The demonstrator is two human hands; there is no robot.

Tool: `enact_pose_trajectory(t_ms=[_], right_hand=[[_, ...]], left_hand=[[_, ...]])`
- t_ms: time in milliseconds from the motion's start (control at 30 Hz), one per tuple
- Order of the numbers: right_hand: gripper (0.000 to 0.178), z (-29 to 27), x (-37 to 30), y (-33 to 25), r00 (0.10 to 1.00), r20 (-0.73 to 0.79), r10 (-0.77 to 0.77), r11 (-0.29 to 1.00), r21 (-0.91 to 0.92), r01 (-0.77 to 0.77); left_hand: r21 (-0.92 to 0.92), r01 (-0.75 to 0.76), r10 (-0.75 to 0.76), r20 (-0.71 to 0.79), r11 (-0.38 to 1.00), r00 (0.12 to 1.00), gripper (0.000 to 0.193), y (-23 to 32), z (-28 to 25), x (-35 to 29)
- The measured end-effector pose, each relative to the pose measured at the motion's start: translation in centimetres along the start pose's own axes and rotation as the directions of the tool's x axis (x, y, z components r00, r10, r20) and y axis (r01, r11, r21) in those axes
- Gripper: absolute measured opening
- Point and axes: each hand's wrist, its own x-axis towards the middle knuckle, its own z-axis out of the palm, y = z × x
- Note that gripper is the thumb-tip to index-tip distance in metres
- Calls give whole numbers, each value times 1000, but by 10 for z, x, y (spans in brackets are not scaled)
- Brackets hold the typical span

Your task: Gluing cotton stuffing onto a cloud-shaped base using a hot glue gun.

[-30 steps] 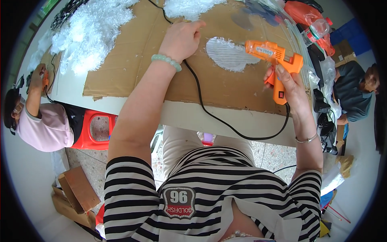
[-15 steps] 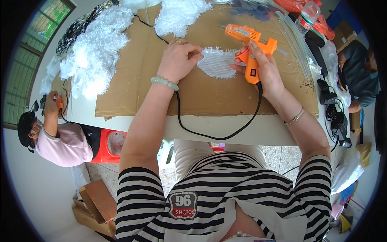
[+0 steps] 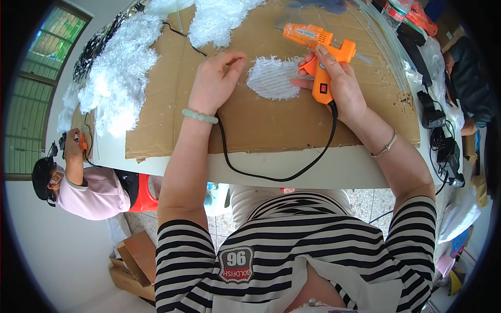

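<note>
An orange hot glue gun (image 3: 322,86) is gripped in my right hand (image 3: 344,86), its nozzle turned to the far left. My fingers wrap its handle and trigger, and a black cord hangs from the handle's base. Beneath and left of it, an oval white fringed fabric piece (image 3: 274,78) lies flat on the cardboard (image 3: 261,122). My right fingertips overlap that piece's right edge. Just left of the piece, and apart from it, is my left hand (image 3: 214,78). Its thumb and forefinger tips come together in a pinch; anything between them is too small to make out.
Fluffy white fringed material (image 3: 117,78) is heaped at the left, with another white pile (image 3: 216,21) at the back. Clear glue sticks (image 3: 383,49) lie at the far right, near black power adapters (image 3: 433,115). A seated co-worker (image 3: 94,193) is at the left.
My left hand has drawn back leftward from the fabric piece's edge. My right hand keeps hold of the glue gun, which has shifted slightly left in view.
</note>
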Motion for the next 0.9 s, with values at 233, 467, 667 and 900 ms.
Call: enact_pose_trajectory(t_ms=[233, 467, 667, 900], right_hand=[[34, -2, 0, 1, 1000, 11, 17, 999, -30, -17], [33, -4, 2, 4, 999, -3, 33, 999, -30, -33], [38, -3, -1, 2, 997, 36, 61, 998, -34, -60], [39, -5, -1, 2, 998, 32, 59, 998, -9, -59]], left_hand=[[414, -287, 238, 167, 864, 957, 7, -4, -7, -8], [232, -131, 77, 229, 964, 970, 8, 17, 3, -6], [317, -301, 254, 181, 900, 950, 12, 24, 17, -3], [90, -16, 25, -103, 996, 994, 7, 46, -1, -10]])
